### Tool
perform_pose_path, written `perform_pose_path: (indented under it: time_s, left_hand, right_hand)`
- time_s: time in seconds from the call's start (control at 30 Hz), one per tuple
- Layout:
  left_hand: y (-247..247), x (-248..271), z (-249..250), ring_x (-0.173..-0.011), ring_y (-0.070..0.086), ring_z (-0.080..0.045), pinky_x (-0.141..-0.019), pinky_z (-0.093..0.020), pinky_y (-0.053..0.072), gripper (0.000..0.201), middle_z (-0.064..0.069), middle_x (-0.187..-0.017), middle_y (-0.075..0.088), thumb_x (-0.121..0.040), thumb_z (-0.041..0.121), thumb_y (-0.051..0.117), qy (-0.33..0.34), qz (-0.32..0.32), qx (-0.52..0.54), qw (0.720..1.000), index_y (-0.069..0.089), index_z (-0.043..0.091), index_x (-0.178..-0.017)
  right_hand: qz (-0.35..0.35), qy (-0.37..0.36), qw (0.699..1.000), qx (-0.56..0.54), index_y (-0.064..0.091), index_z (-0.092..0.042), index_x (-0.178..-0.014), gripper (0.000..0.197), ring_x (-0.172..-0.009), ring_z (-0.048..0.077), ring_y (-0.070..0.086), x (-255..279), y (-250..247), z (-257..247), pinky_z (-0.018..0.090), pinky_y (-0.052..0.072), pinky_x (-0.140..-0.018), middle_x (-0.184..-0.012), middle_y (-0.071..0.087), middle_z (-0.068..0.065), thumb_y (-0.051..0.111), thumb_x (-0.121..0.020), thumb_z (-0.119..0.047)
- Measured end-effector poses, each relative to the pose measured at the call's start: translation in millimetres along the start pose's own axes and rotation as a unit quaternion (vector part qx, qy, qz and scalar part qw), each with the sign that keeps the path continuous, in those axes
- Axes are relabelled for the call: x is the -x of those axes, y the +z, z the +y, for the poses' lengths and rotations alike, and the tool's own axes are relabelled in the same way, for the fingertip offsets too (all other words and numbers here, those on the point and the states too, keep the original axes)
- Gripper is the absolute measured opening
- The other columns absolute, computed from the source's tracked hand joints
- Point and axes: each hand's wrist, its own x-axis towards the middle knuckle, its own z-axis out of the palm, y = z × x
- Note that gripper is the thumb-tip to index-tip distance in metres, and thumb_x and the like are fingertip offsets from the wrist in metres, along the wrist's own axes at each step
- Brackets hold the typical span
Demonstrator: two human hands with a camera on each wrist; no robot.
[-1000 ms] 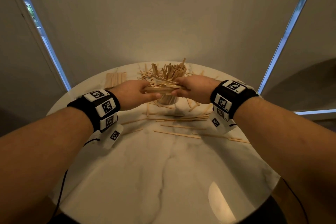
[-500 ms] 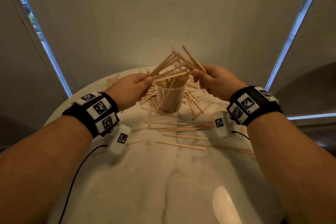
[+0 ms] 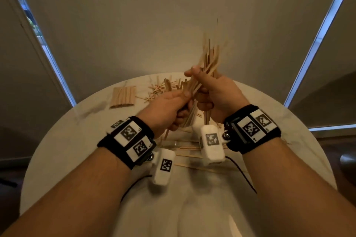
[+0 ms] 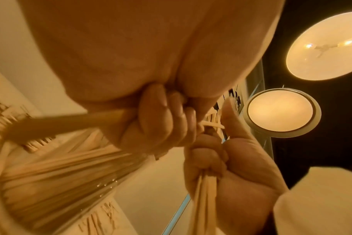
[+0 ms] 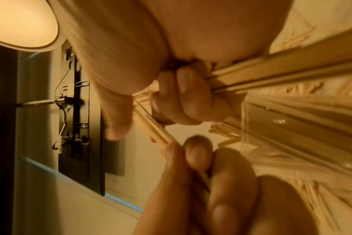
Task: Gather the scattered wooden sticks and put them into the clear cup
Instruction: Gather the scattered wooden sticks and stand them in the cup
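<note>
Both hands grip one bundle of wooden sticks (image 3: 210, 59), which stands nearly upright and blurred above the table. My left hand (image 3: 185, 96) holds its lower part from the left. My right hand (image 3: 200, 82) is curled round it just above, thumb up. In the left wrist view my left hand's fingers (image 4: 161, 124) wrap the sticks, and the clear cup (image 4: 60, 174), full of sticks, lies below them. The right wrist view shows my right hand's fingers (image 5: 183, 98) round the bundle beside the cup (image 5: 291, 124). In the head view the hands hide the cup.
Loose sticks (image 3: 185, 152) lie on the round marble table (image 3: 77, 150) under the wrists. A scattered pile (image 3: 159, 90) and a neat flat stack (image 3: 123, 96) sit at the back left. A wall stands behind the table.
The bundle has swung from a slant to nearly upright. Both hands have come close together round it, over the cup.
</note>
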Motion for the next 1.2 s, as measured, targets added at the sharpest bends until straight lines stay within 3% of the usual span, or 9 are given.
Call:
perform_pose_path:
  time_s: [0.17,0.43,0.5,0.63,0.73,0.87,1.0,1.13,1.2]
  left_hand:
    - [0.9,-0.8,-5.9,-0.048,0.031,-0.01,-0.043,-0.022,0.022,0.035,0.004,-0.06,0.041,-0.109,0.041,0.046,-0.039,-0.042,0.01,0.998,0.061,0.02,-0.085]
    - [-15.6,2.9,-20.9,-0.051,0.031,-0.011,-0.042,-0.022,0.025,0.017,0.004,-0.064,0.043,-0.093,0.036,0.062,-0.059,-0.03,0.021,0.998,0.064,0.02,-0.099]
    - [-21.5,4.4,-22.5,-0.051,0.026,-0.012,-0.04,-0.021,0.021,0.022,-0.001,-0.067,0.038,-0.083,0.028,0.055,-0.059,-0.006,0.088,0.994,0.054,0.016,-0.101]
    - [-21.7,1.7,-22.3,-0.053,0.039,-0.014,-0.044,-0.024,0.03,0.024,-0.006,-0.07,0.047,-0.098,0.001,0.033,0.026,0.039,0.162,0.986,0.055,0.008,-0.092]
    - [-16.9,3.5,-23.6,-0.059,0.053,-0.015,-0.051,-0.028,0.047,0.031,-0.003,-0.074,0.058,-0.11,0.017,0.041,0.059,0.049,0.102,0.992,0.069,0.006,-0.106]
    - [-16.0,6.0,-27.1,-0.051,0.04,-0.011,-0.045,-0.024,0.035,0.034,0.003,-0.068,0.051,-0.107,0.036,0.052,0.039,0.028,-0.003,0.999,0.078,0.015,-0.101]
    - [-16.1,4.9,-23.9,-0.063,0.049,-0.013,-0.054,-0.026,0.041,0.033,0.0,-0.079,0.059,-0.106,0.015,0.046,0.07,0.048,0.031,0.996,0.079,0.011,-0.105]
    - [-12.8,3.9,-25.2,-0.105,0.069,-0.019,-0.089,-0.04,0.058,0.032,0.0,-0.112,0.076,-0.108,0.015,0.048,0.098,0.073,-0.044,0.992,0.079,0.02,-0.11]
    - [-10.0,3.9,-26.6,-0.108,0.071,-0.019,-0.095,-0.042,0.057,0.031,-0.002,-0.113,0.078,-0.107,0.011,0.048,0.096,0.046,-0.032,0.994,0.077,0.022,-0.111]
  right_hand:
    - [0.014,0.009,1.0,0.009,0.071,-0.015,-0.086,0.035,-0.042,0.014,0.046,-0.2,-1.7,14.9,0.021,0.033,-0.037,-0.061,0.058,0.005,0.066,-0.097,-0.048]
    - [0.146,-0.077,0.981,-0.103,0.056,-0.011,-0.092,0.038,-0.059,0.02,0.064,-0.1,-7.7,15.9,0.023,0.036,-0.039,-0.079,0.071,0.013,0.049,-0.107,-0.045]
    - [0.16,-0.094,0.978,-0.099,0.056,-0.011,-0.091,0.038,-0.054,0.019,0.062,1.4,-10.7,15.0,0.025,0.04,-0.04,-0.076,0.07,0.013,0.048,-0.107,-0.045]
    - [0.143,-0.094,0.979,-0.113,0.057,-0.011,-0.089,0.037,-0.054,0.02,0.059,3.5,-4.8,18.8,0.029,0.051,-0.052,-0.066,0.063,0.009,0.047,-0.108,-0.04]
    - [0.141,-0.074,0.978,-0.133,0.054,-0.013,-0.088,0.036,-0.05,0.014,0.05,5.3,-3.3,20.8,0.027,0.046,-0.047,-0.061,0.051,0.001,0.047,-0.108,-0.041]
    - [0.128,-0.072,0.984,-0.104,0.054,-0.014,-0.089,0.036,-0.053,0.014,0.046,7.9,-2.0,24.1,0.03,0.044,-0.052,-0.063,0.048,-0.001,0.044,-0.109,-0.043]
    - [0.111,-0.089,0.98,-0.137,0.057,-0.016,-0.085,0.036,-0.054,0.014,0.044,8.5,3.3,24.1,0.029,0.043,-0.052,-0.063,0.046,-0.002,0.046,-0.108,-0.042]
    - [0.073,-0.113,0.967,-0.217,0.054,-0.019,-0.08,0.041,-0.061,0.015,0.036,12.8,7.4,20.9,0.029,0.041,-0.057,-0.061,0.038,-0.004,0.044,-0.108,-0.046]
    - [0.047,-0.11,0.962,-0.245,0.052,-0.019,-0.08,0.043,-0.063,0.017,0.033,14.3,12.0,19.9,0.033,0.039,-0.063,-0.061,0.035,-0.004,0.041,-0.107,-0.049]
